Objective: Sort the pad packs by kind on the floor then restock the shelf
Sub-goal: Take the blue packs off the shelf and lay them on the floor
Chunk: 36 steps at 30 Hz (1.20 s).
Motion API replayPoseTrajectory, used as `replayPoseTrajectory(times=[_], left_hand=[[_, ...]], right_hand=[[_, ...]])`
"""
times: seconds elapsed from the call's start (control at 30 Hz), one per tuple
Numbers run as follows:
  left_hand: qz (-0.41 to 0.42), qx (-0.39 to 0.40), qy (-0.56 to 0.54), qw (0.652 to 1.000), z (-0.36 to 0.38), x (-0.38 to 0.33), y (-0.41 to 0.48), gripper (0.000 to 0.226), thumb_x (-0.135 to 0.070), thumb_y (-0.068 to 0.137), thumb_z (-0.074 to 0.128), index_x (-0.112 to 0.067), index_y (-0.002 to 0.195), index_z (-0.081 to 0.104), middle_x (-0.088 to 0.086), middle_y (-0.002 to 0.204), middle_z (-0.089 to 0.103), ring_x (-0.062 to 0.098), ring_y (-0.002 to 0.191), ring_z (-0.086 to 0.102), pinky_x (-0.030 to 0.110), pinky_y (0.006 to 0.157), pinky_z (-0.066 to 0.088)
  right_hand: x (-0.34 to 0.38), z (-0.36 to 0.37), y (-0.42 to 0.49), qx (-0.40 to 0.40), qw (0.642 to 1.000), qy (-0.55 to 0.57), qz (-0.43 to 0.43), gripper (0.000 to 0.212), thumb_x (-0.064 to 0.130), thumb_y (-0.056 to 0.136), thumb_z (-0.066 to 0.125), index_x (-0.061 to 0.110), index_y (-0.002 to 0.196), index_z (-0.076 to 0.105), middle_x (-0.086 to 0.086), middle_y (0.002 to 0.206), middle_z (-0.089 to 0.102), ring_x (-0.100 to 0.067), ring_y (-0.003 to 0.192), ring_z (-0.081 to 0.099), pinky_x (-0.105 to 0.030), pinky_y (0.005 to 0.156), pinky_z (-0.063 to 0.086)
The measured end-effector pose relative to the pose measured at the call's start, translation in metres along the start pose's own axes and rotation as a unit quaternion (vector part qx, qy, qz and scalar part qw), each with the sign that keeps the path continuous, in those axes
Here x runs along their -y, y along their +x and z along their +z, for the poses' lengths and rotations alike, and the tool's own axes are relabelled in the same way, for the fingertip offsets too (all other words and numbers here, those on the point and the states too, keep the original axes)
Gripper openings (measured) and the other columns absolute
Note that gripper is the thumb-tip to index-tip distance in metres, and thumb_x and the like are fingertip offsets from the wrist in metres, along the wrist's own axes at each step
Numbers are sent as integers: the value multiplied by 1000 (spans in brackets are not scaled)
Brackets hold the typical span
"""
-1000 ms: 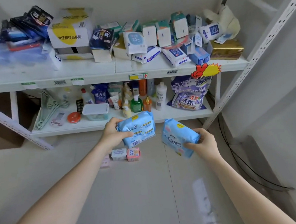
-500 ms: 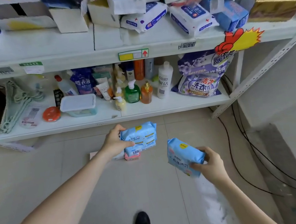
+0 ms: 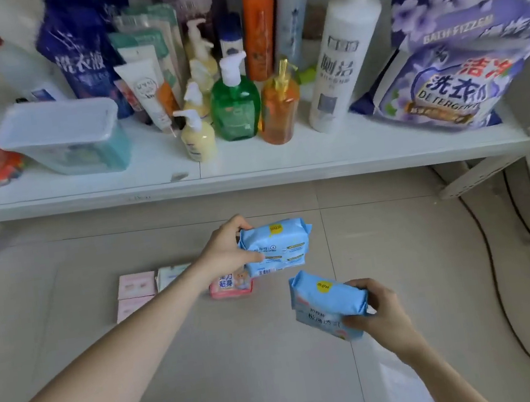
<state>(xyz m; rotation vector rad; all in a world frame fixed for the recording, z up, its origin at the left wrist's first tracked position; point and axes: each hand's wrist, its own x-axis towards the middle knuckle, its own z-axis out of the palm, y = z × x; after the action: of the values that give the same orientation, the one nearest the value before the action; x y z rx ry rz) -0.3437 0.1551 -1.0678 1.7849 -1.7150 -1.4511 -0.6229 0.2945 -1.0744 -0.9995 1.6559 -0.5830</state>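
I see my left hand (image 3: 226,249) with fingers and thumb curled round one blue pad pack (image 3: 276,248), just over the pink pack (image 3: 231,284) on the floor (image 3: 261,363) — my right hand (image 3: 378,314) grips the other blue pack (image 3: 325,300) close by.

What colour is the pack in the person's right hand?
The pack is light blue with a yellow dot; head view.

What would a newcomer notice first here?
The left hand holds a light-blue pack at centre; the right hand holds a second light-blue pack lower right, both above the floor. Pink packs lie on the floor below the left hand, and a shelf crowded with bottles fills the top.
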Motion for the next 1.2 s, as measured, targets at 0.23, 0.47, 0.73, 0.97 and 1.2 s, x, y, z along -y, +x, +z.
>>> replayPoseTrajectory(times=[0.23, 0.47, 0.73, 0.97, 1.2], left_hand=[[33, 12, 31, 999, 53, 73, 81, 46, -9, 64, 86, -25, 83, 47, 2, 91, 61, 23, 83, 62, 37, 68, 53], [59, 11, 36, 998, 87, 118, 125, 47, -10, 64, 87, -24, 82, 47, 1, 91, 63, 23, 88, 63, 38, 74, 52], [76, 48, 72, 993, 107, 144, 143, 47, -8, 64, 86, -24, 87, 48, 5, 99, 62, 21, 83, 57, 36, 72, 49], [45, 152, 40, 987, 102, 151, 151, 51, -7, 64, 88, -23, 103, 60, -6, 117, 64, 8, 114, 60, 19, 91, 50], [32, 172, 31, 984, 98, 151, 158, 42, -7, 75, 81, -13, 113, 65, 1, 116, 68, 9, 108, 64, 16, 90, 50]], right_hand=[[-83, 24, 95, 31, 999, 7, -20, 66, -15, 65, 76, 23, 115, 58, -3, 102, 66, -11, 93, 63, -20, 76, 55], [-142, 49, 150, 28, 998, 37, -48, 81, -17, 64, 77, 24, 128, 48, 1, 100, 69, -4, 89, 66, -18, 74, 54], [-169, 72, 182, 24, 994, 45, -100, 80, -14, 63, 80, 23, 127, 49, 4, 103, 69, -6, 88, 66, -16, 71, 51], [-177, 87, 188, 36, 992, 65, -106, 91, -3, 63, 86, 28, 137, 44, 20, 132, 51, -2, 110, 61, -18, 73, 53], [-168, 99, 195, 65, 987, 88, -115, 93, -4, 62, 86, 27, 139, 44, 28, 131, 52, -2, 118, 57, -21, 76, 54]])
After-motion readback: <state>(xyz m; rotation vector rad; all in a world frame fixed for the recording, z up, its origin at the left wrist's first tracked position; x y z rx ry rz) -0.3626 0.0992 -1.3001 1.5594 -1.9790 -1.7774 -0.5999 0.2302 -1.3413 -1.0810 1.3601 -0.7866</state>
